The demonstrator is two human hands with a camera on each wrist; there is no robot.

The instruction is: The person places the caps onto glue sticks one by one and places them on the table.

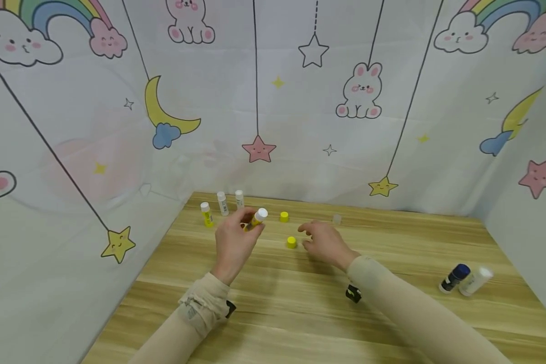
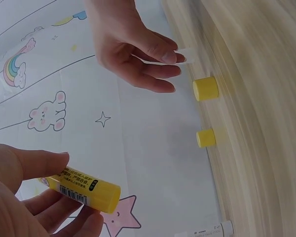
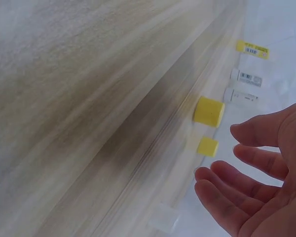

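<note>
My left hand [image 1: 234, 241] holds a yellow glue stick [image 2: 84, 186] between thumb and fingers, tilted and lifted over the table. Its white end [image 1: 262, 214] points up in the head view, and its barcode label shows in the left wrist view. My right hand [image 1: 324, 243] hovers with relaxed, slightly bent fingers and nothing in them. Just left of its fingertips stands a yellow cap [image 1: 291, 242]. Behind that is a second yellow cap [image 1: 284, 217]. A small translucent cap [image 1: 337, 219] stands behind the right hand.
At the table's back left stand a yellow glue stick [image 1: 207, 215] with a white top and two white glue sticks [image 1: 223, 204]. On the right are a dark-blue-capped stick [image 1: 455, 278] and a white stick [image 1: 475, 281]. A printed curtain [image 1: 291, 172] borders the wooden table [image 1: 400, 237].
</note>
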